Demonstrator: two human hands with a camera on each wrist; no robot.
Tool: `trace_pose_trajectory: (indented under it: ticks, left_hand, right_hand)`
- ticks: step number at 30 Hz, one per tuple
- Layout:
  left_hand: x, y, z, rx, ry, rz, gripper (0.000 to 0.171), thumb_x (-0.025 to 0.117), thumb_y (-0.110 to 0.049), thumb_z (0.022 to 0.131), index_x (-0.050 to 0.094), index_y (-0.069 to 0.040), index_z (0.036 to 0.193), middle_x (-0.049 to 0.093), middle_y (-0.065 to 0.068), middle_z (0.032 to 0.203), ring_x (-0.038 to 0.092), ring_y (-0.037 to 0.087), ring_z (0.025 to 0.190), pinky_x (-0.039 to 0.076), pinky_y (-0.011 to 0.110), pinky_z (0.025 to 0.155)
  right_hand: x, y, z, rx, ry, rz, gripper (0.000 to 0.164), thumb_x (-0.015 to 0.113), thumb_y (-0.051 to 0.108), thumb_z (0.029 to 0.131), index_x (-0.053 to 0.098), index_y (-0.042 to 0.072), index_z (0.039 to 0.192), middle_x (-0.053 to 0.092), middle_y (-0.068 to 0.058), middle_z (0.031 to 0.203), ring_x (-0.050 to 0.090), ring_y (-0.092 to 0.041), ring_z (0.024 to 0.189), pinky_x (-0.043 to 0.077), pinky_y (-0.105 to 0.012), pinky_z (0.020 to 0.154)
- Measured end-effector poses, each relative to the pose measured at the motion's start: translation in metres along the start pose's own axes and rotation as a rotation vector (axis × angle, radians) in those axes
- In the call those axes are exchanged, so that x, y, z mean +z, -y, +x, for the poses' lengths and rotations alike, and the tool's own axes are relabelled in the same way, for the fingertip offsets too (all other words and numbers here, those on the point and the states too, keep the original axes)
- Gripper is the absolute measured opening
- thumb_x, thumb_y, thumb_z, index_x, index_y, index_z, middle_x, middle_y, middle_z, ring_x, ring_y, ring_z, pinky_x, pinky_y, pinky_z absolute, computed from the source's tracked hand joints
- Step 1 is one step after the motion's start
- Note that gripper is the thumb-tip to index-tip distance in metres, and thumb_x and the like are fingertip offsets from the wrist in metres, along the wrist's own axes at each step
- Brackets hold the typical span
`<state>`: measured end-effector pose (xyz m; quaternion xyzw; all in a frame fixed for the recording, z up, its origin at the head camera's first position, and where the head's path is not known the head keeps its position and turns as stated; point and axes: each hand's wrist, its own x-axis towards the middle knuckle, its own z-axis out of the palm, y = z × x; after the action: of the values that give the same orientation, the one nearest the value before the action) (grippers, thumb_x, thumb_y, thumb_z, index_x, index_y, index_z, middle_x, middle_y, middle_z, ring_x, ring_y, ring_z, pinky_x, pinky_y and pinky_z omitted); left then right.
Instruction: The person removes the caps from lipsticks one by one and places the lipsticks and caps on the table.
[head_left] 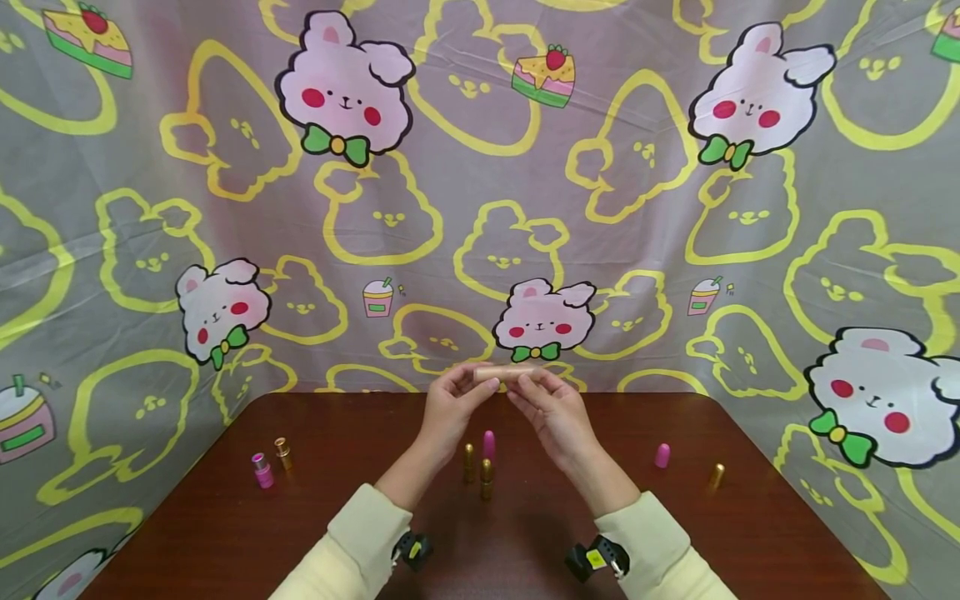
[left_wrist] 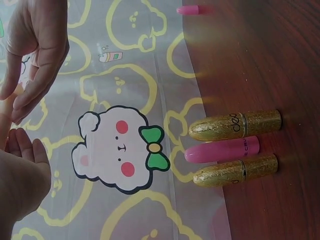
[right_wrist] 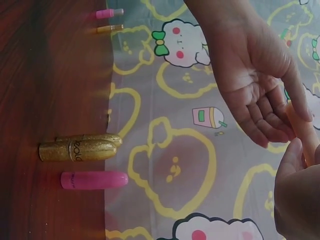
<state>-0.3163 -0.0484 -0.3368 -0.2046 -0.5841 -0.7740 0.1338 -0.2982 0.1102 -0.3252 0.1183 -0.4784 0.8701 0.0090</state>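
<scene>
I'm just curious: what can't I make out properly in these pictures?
- Peach tube, right wrist view: its lower end is lost behind the right hand and the right edge.
- Rear gold tube, right wrist view: mostly hidden behind the front gold tube.
- Lettering on the pink tube, left wrist view: too blurred to read fully.

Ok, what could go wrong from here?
The beige tube is held in the air by the fingers of the left hand and right hand, so it might slip and drop onto the table.

The gold tubes and pink tube stand upright close together; a lowered arm could knock one over, and it might topple its neighbours.
</scene>
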Motion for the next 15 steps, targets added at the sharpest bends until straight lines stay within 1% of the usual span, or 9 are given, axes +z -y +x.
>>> trace_pose_trajectory:
  ticks: [4, 8, 15]
  left_hand:
    - [-0.0005, -0.0003, 0.0, 0.002, -0.002, 0.002, 0.028, 0.071, 0.0, 0.086, 0.063, 0.013, 0.11, 0.07, 0.006, 0.094, 0.066, 0.014, 0.089, 0.052, 0.027, 0.084]
    - [-0.0011, -0.0008, -0.0001, 0.004, -0.011, 0.009, 0.027, 0.07, 0.002, 0.086, 0.063, 0.014, 0.109, 0.07, 0.007, 0.093, 0.067, 0.014, 0.088, 0.053, 0.027, 0.084]
    - [-0.0031, -0.0011, 0.0001, 0.012, -0.009, 0.022, 0.027, 0.07, 0.003, 0.085, 0.063, 0.015, 0.108, 0.071, 0.008, 0.094, 0.066, 0.012, 0.088, 0.052, 0.026, 0.083]
  right_hand:
    - [0.0004, -0.0012, 0.0004, -0.002, -0.009, -0.008, 0.009, 0.058, 0.002, 0.096, 0.066, 0.004, 0.099, 0.064, -0.01, 0.103, 0.065, -0.026, 0.104, 0.049, -0.036, 0.093]
    - [0.0009, -0.0022, 0.0007, -0.013, -0.014, -0.019, 0.009, 0.059, 0.002, 0.095, 0.066, 0.004, 0.099, 0.065, -0.01, 0.103, 0.067, -0.022, 0.1, 0.05, -0.035, 0.091]
    - [0.0021, -0.003, 0.0004, -0.026, -0.018, -0.026, 0.009, 0.06, 0.002, 0.094, 0.066, 0.002, 0.102, 0.066, -0.01, 0.103, 0.068, -0.022, 0.098, 0.05, -0.035, 0.09]
